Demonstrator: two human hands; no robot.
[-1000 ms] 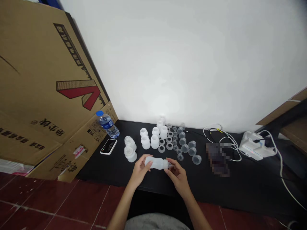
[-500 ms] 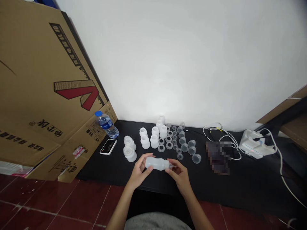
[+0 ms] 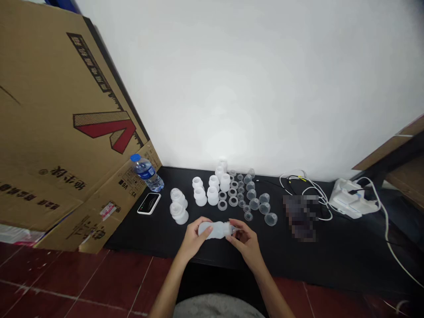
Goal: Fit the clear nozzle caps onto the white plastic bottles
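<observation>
Frosted white plastic bottle point(image 3: 215, 230), lying on its side, held in the air above the tabletop between both hands, neck toward the person's right; small clear piece at the neck point(image 3: 233, 229), its exact fit too small to tell; left hand point(image 3: 195, 238) curled around the bottle body, fingers pressed on top; right hand point(image 3: 245, 242) at the neck end, fingertips point(image 3: 236, 225) and thumb pinched close together on it.

Just left of the grip: two frosted white stacked bottle sections point(image 3: 178, 206), upright; farther left: black smartphone in a white case point(image 3: 149, 203), lying flat; clear water bottle with blue cap point(image 3: 147, 173), tilted against a large brown cardboard sheet point(image 3: 66, 132) with a red V-shaped mark.

Directly ahead of the grip: rows of upright frosted white cylindrical collars point(image 3: 213, 195); translucent flat rings point(image 3: 233, 201); clear domed plastic cups point(image 3: 264, 208).

Right of the grip: pixelated dark object point(image 3: 300, 218); tangled white cables point(image 3: 306, 185); white plastic device point(image 3: 351, 201).

Beneath everything: black tabletop point(image 3: 298, 260) against a white wall point(image 3: 248, 88); dark red tiled floor point(image 3: 99, 278) below the near edge.
</observation>
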